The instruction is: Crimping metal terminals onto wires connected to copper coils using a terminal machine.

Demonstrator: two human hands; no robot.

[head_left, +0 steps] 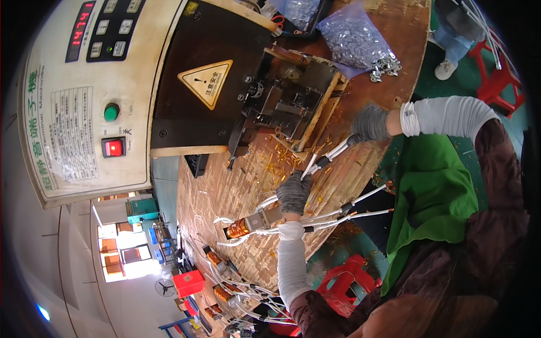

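Observation:
My left hand [293, 193], in a grey glove, is closed around white cables [310, 167] over the wooden bench. Nearer my body, my right hand [371, 121], also gloved in grey, is closed on the same cables, by their black sleeve [323, 162]. Beside my left wrist lies a copper-wound coil [238, 228] with a metal core [270, 217]. Its other white leads [360, 214] stretch toward the bench edge. Just beyond my hands stands the terminal crimping machine [293, 101], its tooling apart from the cables. My fingertips are partly hidden.
A plastic bag of metal terminals [355, 39] lies by the machine, some spilling out. Small copper scraps [282, 160] litter the bench [208, 191]. More wired coils [222, 293] lie farther along. Red stools [349, 279] stand beside the bench, and another person's leg [452, 48] shows nearby.

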